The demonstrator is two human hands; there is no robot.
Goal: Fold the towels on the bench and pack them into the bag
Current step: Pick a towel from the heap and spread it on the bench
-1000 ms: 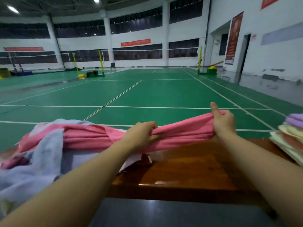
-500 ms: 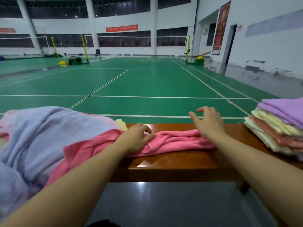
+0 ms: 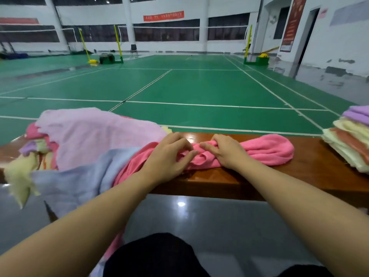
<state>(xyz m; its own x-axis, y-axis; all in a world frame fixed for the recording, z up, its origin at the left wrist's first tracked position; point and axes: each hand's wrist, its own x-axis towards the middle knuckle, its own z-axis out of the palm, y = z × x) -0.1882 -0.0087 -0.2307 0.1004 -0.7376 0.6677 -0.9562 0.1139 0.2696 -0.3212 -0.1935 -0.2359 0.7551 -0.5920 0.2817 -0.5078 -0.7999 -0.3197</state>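
Green badminton hall, wooden bench (image 3: 311, 168) in front, pink towel (image 3: 265, 149) bunched on it mid-bench, left hand (image 3: 169, 156) and right hand (image 3: 225, 151) both pinching its folds with curled fingers, loose towel heap (image 3: 89, 144) left, folded stack (image 3: 351, 140) right, red banner (image 3: 163, 16) writing unreadable

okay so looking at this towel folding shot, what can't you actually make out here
- Head view: no bag in frame.
- Folded towel stack: cut off by the right edge, so the count is unknown.
- Bunched bright pink towel: its left part runs under the left hand and the loose pile of pastel towels; the right hand hides more.
- Red wall banner: lettering too small to read.
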